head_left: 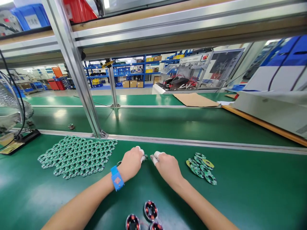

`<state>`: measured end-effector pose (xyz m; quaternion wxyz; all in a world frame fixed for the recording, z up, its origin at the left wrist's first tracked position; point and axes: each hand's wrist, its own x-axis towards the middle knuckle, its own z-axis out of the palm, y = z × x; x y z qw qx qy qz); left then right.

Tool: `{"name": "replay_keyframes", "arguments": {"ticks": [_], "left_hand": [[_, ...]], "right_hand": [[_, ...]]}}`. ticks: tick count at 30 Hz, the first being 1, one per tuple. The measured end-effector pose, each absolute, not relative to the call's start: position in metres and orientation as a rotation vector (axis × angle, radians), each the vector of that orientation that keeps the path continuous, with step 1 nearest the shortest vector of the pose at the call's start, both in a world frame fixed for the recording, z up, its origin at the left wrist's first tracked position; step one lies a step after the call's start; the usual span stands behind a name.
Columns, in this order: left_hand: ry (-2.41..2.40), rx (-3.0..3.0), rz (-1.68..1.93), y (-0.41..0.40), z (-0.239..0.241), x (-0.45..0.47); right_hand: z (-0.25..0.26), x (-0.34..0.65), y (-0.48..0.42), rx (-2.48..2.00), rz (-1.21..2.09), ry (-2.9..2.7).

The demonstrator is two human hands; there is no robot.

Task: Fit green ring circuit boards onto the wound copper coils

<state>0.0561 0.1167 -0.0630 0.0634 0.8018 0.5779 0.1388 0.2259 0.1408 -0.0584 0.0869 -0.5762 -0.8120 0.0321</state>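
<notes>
My left hand (131, 162) and my right hand (166, 166) are closed side by side on the green mat, fingertips in white finger cots almost touching. Between them they pinch a small part (146, 157) that I cannot make out. A blue wrist strap (117, 178) sits on my left wrist. To the left lies a panel of joined round green circuit boards (76, 155). Right of my right hand is a small heap of loose round green boards (201, 167), one with a yellow ring.
Three round copper coils (150, 210) lie near the front edge between my forearms. An aluminium frame post (79, 80) rises behind the panel. A fan (11, 108) stands far left, a small metal ring (71, 126) on the conveyor belt, and cardboard (194, 99) and a white machine (271, 108) at right.
</notes>
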Motion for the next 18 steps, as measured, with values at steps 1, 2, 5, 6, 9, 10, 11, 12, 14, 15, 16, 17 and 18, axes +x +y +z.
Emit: {"name": "replay_keyframes", "arguments": {"ticks": [1,2,5,6,9,10,11,12,14,15,16,17,18], "left_hand": [[1.736,2.414,0.431,0.115,-0.063,0.059],[1.716,2.405,0.448,0.114,-0.062,0.061],[1.615,2.370,0.533,0.115,-0.060,0.063],[1.579,2.353,0.571,0.117,-0.059,0.063],[1.488,2.299,0.682,0.121,-0.059,0.060],[1.467,2.280,0.711,0.123,-0.059,0.058],[1.454,2.262,0.736,0.124,-0.059,0.056],[1.449,2.245,0.755,0.124,-0.059,0.054],[1.458,2.216,0.782,0.126,-0.060,0.050],[1.466,2.206,0.791,0.126,-0.060,0.048],[1.472,2.199,0.797,0.127,-0.060,0.048],[1.475,2.194,0.802,0.127,-0.060,0.047],[1.473,2.194,0.802,0.128,-0.060,0.047]], "right_hand": [[-0.056,0.231,0.143,-1.770,0.097,-2.408],[-0.052,0.237,0.145,-1.822,0.104,-2.400],[-0.040,0.253,0.151,-1.883,0.132,-2.385],[-0.038,0.255,0.152,-1.793,0.194,-2.407],[-0.037,0.250,0.153,-1.319,0.491,-2.432],[-0.039,0.247,0.154,-1.211,0.552,-2.399],[-0.041,0.244,0.155,-1.172,0.567,-2.355],[-0.043,0.242,0.156,-1.183,0.550,-2.306],[-0.045,0.241,0.158,-1.242,0.488,-2.238],[-0.045,0.242,0.159,-1.265,0.466,-2.225],[-0.044,0.242,0.159,-1.279,0.459,-2.221],[-0.042,0.243,0.159,-1.295,0.450,-2.236],[-0.041,0.242,0.158,-1.316,0.435,-2.269]]}}
